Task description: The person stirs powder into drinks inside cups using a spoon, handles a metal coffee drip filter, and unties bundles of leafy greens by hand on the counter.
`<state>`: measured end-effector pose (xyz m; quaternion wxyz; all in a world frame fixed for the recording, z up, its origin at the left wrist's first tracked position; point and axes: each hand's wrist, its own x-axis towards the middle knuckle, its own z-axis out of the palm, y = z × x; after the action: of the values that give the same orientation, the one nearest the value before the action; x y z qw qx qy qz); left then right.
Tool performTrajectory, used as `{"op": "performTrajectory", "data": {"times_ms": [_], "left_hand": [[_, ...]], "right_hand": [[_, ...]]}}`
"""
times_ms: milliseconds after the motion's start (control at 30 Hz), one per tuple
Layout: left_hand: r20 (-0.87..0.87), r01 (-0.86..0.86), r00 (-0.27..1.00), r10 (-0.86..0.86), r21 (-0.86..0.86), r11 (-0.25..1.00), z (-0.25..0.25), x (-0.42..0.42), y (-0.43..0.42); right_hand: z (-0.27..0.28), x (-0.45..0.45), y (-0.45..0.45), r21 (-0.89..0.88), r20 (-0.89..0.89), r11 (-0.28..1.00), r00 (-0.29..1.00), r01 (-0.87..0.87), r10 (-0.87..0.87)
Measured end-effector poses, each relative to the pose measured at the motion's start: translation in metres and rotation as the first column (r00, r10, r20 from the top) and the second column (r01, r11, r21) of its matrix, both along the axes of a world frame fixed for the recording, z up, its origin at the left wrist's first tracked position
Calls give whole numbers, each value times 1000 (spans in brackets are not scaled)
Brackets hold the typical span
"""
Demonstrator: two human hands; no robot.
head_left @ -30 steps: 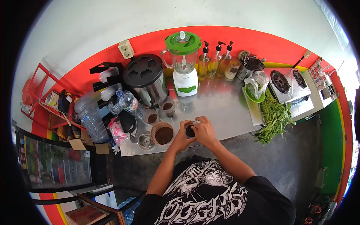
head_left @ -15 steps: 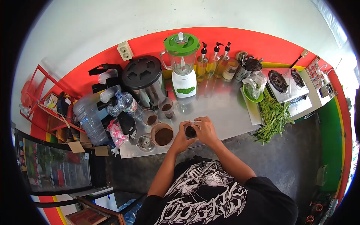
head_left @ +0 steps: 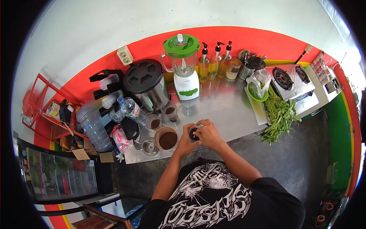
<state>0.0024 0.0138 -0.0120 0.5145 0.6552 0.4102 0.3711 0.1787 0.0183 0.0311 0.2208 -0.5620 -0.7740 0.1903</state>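
One hand point(head_left: 184, 142), the left, wraps round the side of a cup point(head_left: 192, 132), dark inside, by the near edge of the counter point(head_left: 225, 110); the right hand point(head_left: 209, 135) bends over its rim, and I can't tell whether it pinches anything. Leftward sit a brown-filled tub point(head_left: 157, 136) and a mug point(head_left: 150, 147); farther back, the blender point(head_left: 187, 86).

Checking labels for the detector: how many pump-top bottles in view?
3, in a row right of the blender: the left bottle nearest it, the middle bottle, and the right bottle beside a jar. Any behind the blender would be hidden.
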Motion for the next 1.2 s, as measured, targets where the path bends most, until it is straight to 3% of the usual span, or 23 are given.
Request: {"op": "performTrajectory", "data": {"times_ms": [67, 200, 367, 400, 467, 500, 567, 600, 667, 700, 767, 867, 1200], "left_hand": [[-2, 6, 1000, -6, 14, 1000, -3, 0, 1], [32, 12, 999, -12, 0, 1000, 1, 1, -1], [46, 1, 999, 0, -35, 999, 4, 2, -4], [42, -4, 999, 5, -23, 1000, 4, 2, -4], [34, 5, 999, -4, -6, 1000, -1, 1, -3], [21, 13, 1000, -13, 13, 1000, -2, 1, -3], [72, 6, 997, -5, -15, 1000, -3, 1, -3], [114, 6, 993, -1, -45, 999, 0, 1, -2], [82, -5, 997, 8, -47, 999, 5, 0, -5], [45, -12, 999, 14, -45, 999, 6, -1, -4], [27, 1, 1000, 0, -15, 1000, -3, -2, 1], [26, 17, 1000, -17, 3, 1000, -7, -3, 1], [20, 25, 999, -25, 26, 999, -7, -6, 3]], "right_hand": [[1, -1, 2, 35, -195, 999, 981, -3, 10], [-7, 3, -1, 129, -39, 991, 999, 20, -15], [-6, 5, 3, 33, -310, 999, 951, 27, -16], [-7, 6, 2, 33, -306, 999, 952, 27, -16], [-8, 7, -4, 39, -33, 996, 996, 86, -84], [-6, 7, -4, 41, -26, 996, 996, 82, -80], [-2, 6, -2, 72, -143, 997, 988, -42, 52], [1, 5, 0, 70, -136, 996, 989, -47, 56], [5, 2, 1, 54, -347, 998, 938, 23, -3], [6, 2, 0, 49, -341, 998, 940, 25, -7], [6, 3, -3, 54, -135, 997, 989, 64, -56], [-3, 1, -5, -27, -83, 999, 996, 32, -34], [1, -6, -9, -110, -172, 988, 977, 106, -124]]}}
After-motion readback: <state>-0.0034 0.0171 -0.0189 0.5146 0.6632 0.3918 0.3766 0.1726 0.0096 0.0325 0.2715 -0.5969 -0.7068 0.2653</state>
